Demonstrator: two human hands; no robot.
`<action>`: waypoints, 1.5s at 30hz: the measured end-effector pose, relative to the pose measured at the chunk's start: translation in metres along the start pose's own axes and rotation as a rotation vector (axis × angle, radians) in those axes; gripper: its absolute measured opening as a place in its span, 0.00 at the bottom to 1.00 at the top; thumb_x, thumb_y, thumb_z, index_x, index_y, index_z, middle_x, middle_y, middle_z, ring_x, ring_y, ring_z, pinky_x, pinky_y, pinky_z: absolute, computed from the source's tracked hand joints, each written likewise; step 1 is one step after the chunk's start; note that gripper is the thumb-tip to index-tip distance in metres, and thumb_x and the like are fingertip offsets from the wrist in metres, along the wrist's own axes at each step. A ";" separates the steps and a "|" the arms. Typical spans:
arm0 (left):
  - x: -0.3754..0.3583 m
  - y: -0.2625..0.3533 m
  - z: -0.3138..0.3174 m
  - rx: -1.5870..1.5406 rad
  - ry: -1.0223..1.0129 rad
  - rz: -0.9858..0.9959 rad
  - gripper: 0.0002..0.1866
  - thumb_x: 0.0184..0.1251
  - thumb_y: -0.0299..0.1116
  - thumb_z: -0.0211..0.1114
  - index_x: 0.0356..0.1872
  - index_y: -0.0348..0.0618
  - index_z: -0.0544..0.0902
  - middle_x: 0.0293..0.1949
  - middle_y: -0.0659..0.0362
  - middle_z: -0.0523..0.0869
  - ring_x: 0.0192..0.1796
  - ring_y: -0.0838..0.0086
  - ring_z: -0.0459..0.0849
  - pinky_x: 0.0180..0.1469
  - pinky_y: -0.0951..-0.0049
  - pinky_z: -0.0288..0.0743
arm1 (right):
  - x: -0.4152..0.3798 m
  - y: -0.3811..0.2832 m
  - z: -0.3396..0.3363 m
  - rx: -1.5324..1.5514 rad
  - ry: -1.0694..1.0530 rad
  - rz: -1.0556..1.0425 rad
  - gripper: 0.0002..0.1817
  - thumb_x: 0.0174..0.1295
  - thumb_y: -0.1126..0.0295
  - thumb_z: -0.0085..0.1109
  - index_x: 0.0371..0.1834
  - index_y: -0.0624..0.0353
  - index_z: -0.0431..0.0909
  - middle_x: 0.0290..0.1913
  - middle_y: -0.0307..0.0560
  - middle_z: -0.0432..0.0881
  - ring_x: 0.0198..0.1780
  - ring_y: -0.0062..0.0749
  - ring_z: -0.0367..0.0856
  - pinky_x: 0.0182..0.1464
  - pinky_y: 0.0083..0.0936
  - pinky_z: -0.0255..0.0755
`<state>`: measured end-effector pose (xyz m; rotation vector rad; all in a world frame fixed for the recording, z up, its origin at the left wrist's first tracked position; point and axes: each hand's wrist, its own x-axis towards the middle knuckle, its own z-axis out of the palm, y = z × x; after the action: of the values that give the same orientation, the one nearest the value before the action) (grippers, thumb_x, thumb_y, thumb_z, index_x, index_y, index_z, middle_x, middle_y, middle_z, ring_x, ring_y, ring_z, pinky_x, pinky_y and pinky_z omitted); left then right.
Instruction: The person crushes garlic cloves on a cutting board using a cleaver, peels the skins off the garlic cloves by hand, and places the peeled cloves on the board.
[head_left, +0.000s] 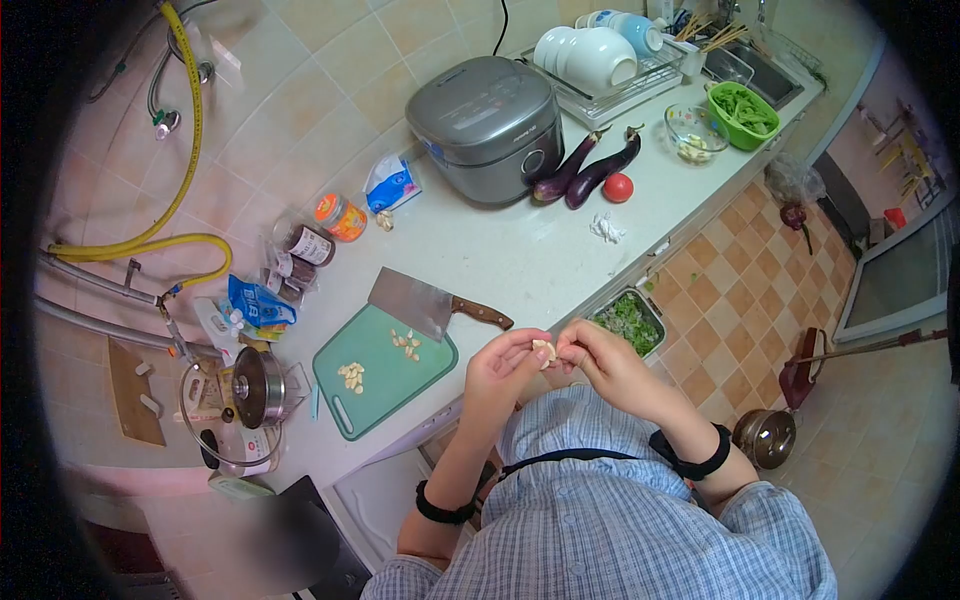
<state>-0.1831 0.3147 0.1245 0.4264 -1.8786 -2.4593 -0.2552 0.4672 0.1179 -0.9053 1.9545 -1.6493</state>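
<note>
Pinching garlic (pixel 543 351) between left grip (pixel 503 362) and right grip (pixel 606 364).

the garlic (pixel 351 376) is creamy white. the board (pixel 398 392) is green. the eggplants (pixel 604 171) are dark purple, the tomato (pixel 618 188) red, the hose (pixel 194 120) yellow. the shirt (pixel 610 520) has blue and white checks, the floor (pixel 735 290) orange and cream squares.

Beige tiled wall (pixel 330 110), checkered floor (pixel 720 290)

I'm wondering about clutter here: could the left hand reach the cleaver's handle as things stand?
Probably yes: the handle looks near the left hand, with nothing lying on it. That hand holds a pale piece, apparently garlic, so its grip would likely need freeing first.
</note>
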 end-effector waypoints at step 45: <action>-0.010 0.011 -0.059 0.056 -0.045 0.059 0.21 0.59 0.19 0.57 0.54 0.31 0.69 0.49 0.52 0.77 0.51 0.74 0.76 0.52 0.77 0.71 | 0.038 -0.007 0.045 -0.025 0.138 -0.200 0.07 0.51 0.78 0.59 0.34 0.63 0.77 0.37 0.47 0.78 0.38 0.31 0.78 0.39 0.21 0.72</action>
<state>-0.1620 0.2577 0.1226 0.3151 -1.9518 -2.4042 -0.2492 0.4086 0.1189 -1.0516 2.0356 -1.8470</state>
